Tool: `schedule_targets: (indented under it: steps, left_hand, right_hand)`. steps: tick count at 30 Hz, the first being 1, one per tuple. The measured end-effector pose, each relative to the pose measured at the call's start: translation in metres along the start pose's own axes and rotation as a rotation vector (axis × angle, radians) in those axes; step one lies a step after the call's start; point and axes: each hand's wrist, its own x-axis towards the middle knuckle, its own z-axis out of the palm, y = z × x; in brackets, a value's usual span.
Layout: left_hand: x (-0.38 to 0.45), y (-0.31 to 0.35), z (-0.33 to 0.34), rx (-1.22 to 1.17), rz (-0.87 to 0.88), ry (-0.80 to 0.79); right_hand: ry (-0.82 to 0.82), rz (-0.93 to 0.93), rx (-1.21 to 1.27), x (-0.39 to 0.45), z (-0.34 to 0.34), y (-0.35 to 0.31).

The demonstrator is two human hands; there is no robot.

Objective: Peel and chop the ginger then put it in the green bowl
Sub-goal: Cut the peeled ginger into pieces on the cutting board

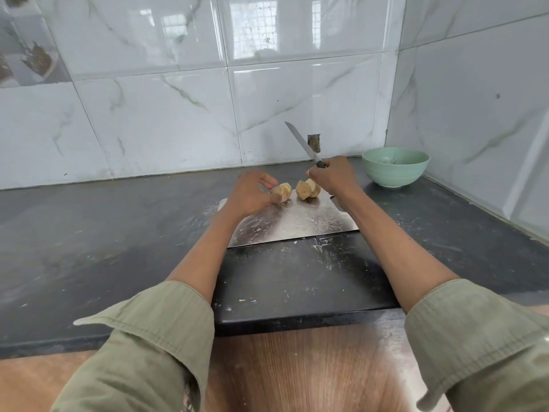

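Ginger sits at the far edge of my steel board (285,221), split into two lumps so each can be worked alone. My left hand (252,191) pinches the left lump (281,190) between thumb and fingertips, grip clamped on it, which pins it flat and stops it rolling on that slick metal. The right lump (308,190) lies just beside it, touching my right hand (332,176).

That right hand has its grip wrapped round the handle of the knife (303,145), blade angled up and away toward the tiled wall (178,99), tip well off the board. I judge that's deliberate: edge kept away from my holding fingers while I sort out the pieces. Brown skin shows on both lumps, so peeling looks unfinished and chopping has hardly started.

Green bowl (395,166) waits on the dark counter (89,233) to the right of the knife hand, near the corner, well apart from the board. That side suits me: cut bits can go across with the knife hand. Whether anything lies inside it, I can't make out.
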Motion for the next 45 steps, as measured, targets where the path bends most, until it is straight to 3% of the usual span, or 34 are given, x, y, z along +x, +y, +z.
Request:
schedule_targets:
  steps: [6,20,39,45]
  left_hand:
    - [-0.004,0.0,0.003,-0.014,0.014,0.085]
    - [-0.01,0.003,0.007,-0.112,0.034,0.163]
    - [-0.018,0.009,-0.003,-0.117,0.04,0.083]
    - [-0.043,0.0,-0.025,-0.115,0.062,0.046]
  right_hand:
    - [0.064,0.006,-0.055,0.007,-0.006,0.01]
    - [-0.045,0.003,-0.091,0.005,0.001,0.012]
    - [0.019,-0.122,-0.063,-0.01,-0.004,-0.007]
    - [-0.142,-0.205,-0.083,-0.028,-0.001,-0.029]
